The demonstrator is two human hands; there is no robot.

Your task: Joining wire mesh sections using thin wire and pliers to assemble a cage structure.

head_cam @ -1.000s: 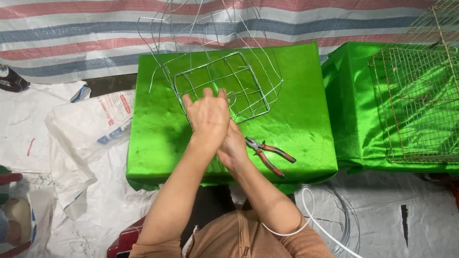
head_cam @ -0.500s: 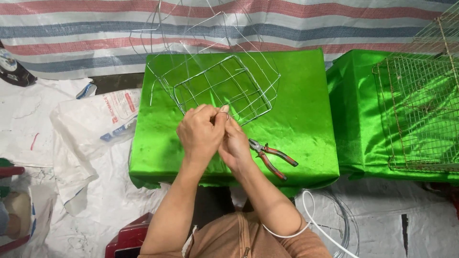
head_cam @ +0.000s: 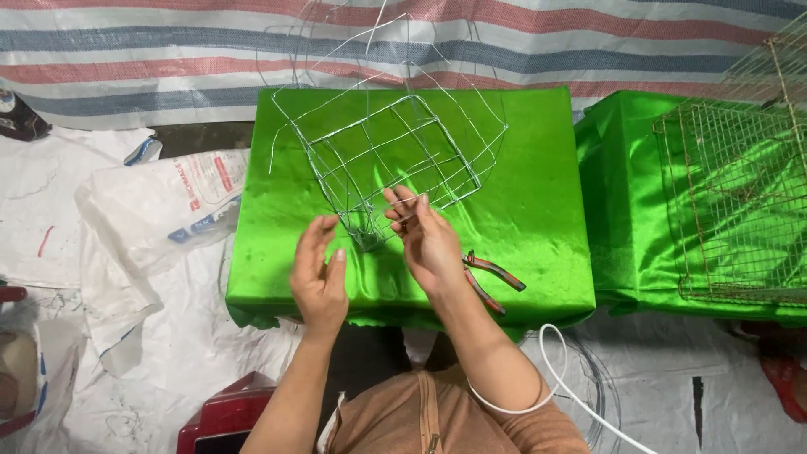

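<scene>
Our right hand (head_cam: 429,240) pinches a strand of the thin silver wire grid frame (head_cam: 391,160) between thumb and fingertips, while our left hand (head_cam: 319,273) hangs open just beside it, palm turned inward and touching nothing. The frame stands tilted on the shiny green satin-covered table (head_cam: 538,176), rising up and away from the pinch, its near corner dipping between our two hands. Just right of the gripping hand lie red-handled metal pliers (head_cam: 492,277) on the cloth, and well beyond them a rusty wire mesh cage (head_cam: 740,202).
</scene>
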